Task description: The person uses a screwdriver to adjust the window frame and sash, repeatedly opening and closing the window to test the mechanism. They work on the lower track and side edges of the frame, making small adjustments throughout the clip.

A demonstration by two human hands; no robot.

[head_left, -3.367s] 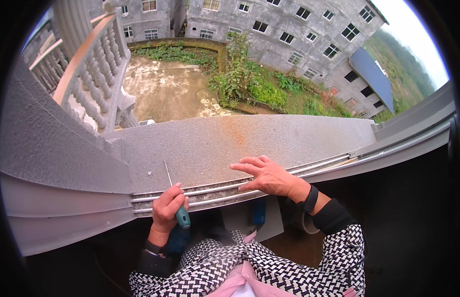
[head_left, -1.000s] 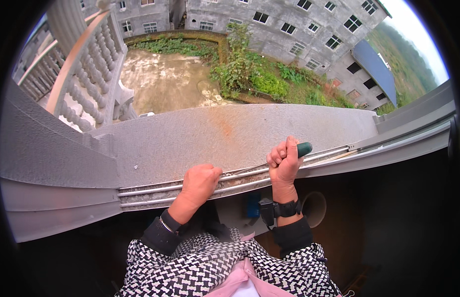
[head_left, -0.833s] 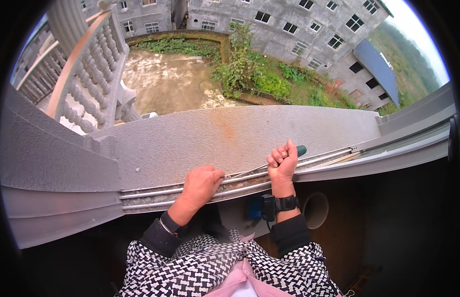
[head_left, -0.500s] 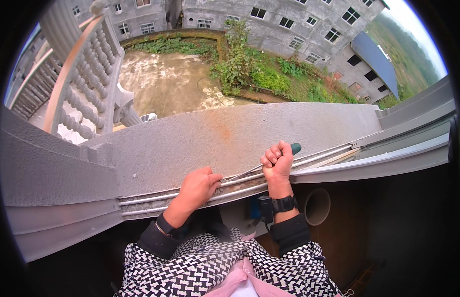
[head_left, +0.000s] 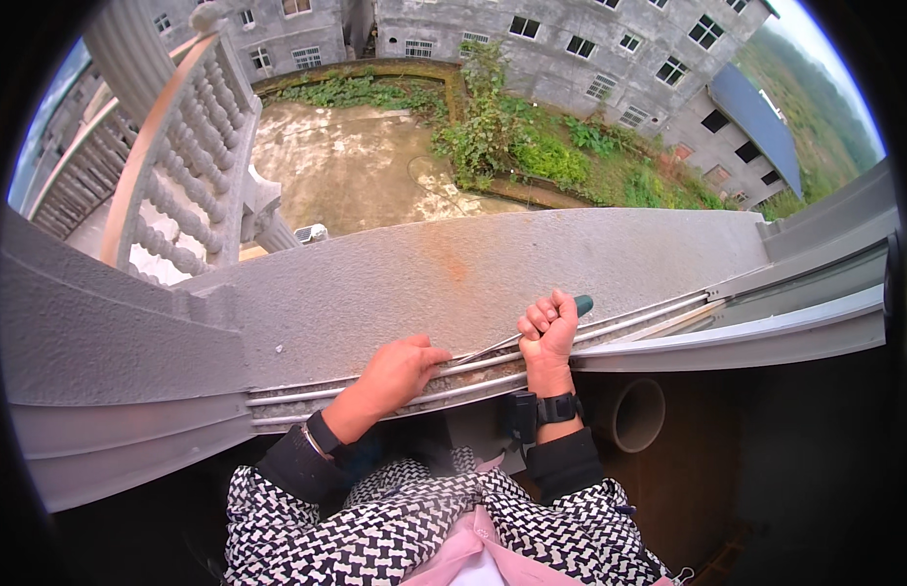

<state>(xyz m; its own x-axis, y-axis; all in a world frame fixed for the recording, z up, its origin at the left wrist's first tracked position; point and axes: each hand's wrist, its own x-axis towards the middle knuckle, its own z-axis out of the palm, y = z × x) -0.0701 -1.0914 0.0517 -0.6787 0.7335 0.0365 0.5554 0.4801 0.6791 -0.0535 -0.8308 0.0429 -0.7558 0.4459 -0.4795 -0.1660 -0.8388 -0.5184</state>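
Note:
My right hand (head_left: pixel 548 332) is closed in a fist round the dark green handle of a screwdriver (head_left: pixel 492 348). The handle's end shows above the fist, and the thin metal shaft slants down to the left. Its tip lies low over the window track (head_left: pixel 327 393), close to the fingertips of my left hand (head_left: pixel 393 376). That hand rests over the pale rails with its fingers together and the index finger pointing right. Anything pinched under those fingers is hidden. Brown dirt lies in the groove between the rails.
Beyond the track is a rough grey ledge (head_left: pixel 375 283) with a rust-coloured stain. A sliding window frame (head_left: pixel 746 340) covers the track's right part. A balustrade (head_left: pixel 185 146) stands far left. A pale round pipe-like thing (head_left: pixel 638 415) is below the frame. A yard lies far below.
The view has shifted slightly, so the ledge and track sit further right. My right hand and the screwdriver have moved a little left along the track. The left index finger looks straighter.

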